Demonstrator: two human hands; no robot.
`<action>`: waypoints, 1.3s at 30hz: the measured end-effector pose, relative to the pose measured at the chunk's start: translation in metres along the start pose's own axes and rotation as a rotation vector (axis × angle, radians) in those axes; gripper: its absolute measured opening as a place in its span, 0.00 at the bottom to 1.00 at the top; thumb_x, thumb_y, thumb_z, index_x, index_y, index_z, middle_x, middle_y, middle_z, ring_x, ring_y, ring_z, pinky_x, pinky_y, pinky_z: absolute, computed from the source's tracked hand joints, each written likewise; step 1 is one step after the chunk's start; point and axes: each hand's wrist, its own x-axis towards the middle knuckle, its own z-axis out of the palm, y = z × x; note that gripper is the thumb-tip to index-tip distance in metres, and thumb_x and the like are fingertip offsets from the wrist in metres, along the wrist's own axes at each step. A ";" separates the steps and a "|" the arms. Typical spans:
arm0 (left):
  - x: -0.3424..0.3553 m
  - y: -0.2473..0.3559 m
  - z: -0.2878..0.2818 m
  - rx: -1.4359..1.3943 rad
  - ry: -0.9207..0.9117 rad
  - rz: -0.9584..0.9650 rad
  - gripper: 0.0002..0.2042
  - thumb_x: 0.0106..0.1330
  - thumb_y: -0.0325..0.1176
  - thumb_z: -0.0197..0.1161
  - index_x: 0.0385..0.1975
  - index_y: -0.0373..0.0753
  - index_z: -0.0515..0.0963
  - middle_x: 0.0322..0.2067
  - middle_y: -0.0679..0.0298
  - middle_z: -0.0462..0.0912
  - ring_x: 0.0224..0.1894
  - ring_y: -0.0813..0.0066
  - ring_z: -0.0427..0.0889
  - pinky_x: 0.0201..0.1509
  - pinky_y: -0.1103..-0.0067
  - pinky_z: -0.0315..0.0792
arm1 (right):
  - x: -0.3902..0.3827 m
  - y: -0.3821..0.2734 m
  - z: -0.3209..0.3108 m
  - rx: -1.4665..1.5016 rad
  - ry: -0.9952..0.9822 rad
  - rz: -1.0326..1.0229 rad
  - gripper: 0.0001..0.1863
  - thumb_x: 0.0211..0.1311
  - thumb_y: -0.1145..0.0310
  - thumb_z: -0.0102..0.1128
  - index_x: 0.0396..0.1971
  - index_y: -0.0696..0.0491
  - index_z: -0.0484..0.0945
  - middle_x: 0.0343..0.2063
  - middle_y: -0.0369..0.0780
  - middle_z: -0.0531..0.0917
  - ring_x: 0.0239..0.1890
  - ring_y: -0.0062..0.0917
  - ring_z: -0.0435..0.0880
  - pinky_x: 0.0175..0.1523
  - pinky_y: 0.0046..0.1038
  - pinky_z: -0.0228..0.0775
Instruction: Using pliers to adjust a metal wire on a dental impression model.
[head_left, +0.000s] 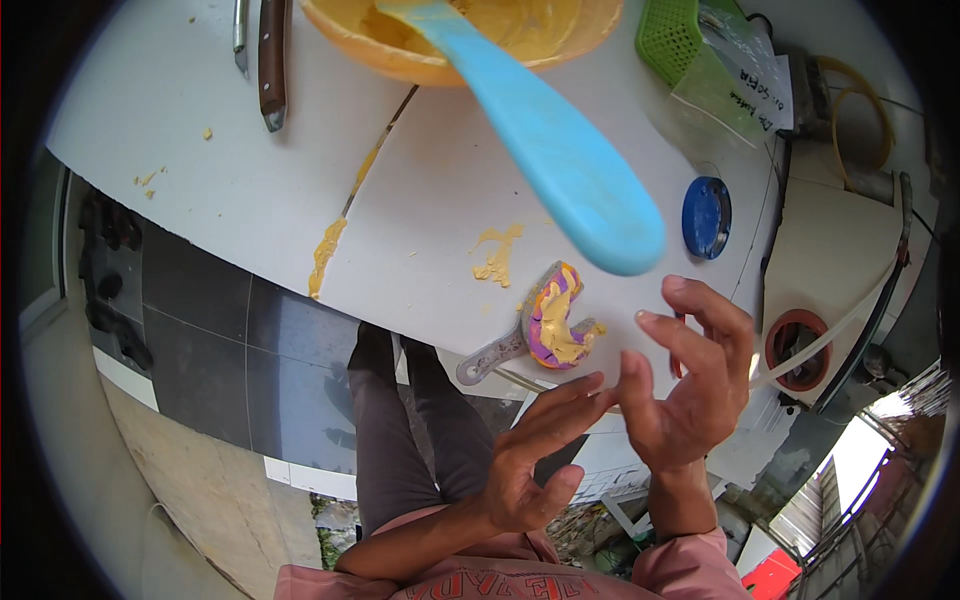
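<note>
My left hand [540, 455] is held over the table's near edge, fingers stretched out and nothing in them. Its fingertips reach close to the thumb of my right hand [695, 385], and I cannot tell if they touch. The right hand is raised, its fingers loosely bent and apart, holding nothing. Just beyond the hands lies a metal dental impression tray [492, 357], handle toward me. It carries a purple curved impression [545, 318] with yellow plaster [560, 335] spread in it. A blue spatula [560, 150] leans out of an orange mixing bowl [365, 50] containing more yellow plaster.
A brown-handled knife [272, 60] and a slim metal tool [240, 40] lie at far left. On the right are a blue round lid [707, 218], a green basket [668, 40] and a clear bag [730, 90]. Plaster smears [495, 255] mark the white tabletop [430, 190].
</note>
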 end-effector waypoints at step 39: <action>0.014 0.041 -0.049 0.406 0.540 -0.322 0.15 0.75 0.35 0.55 0.28 0.31 0.80 0.18 0.69 0.75 0.21 0.87 0.68 0.27 0.86 0.62 | -0.071 0.081 -0.046 -0.232 -0.174 0.468 0.44 0.42 0.64 0.79 0.64 0.52 0.71 0.59 0.46 0.72 0.61 0.42 0.71 0.63 0.43 0.68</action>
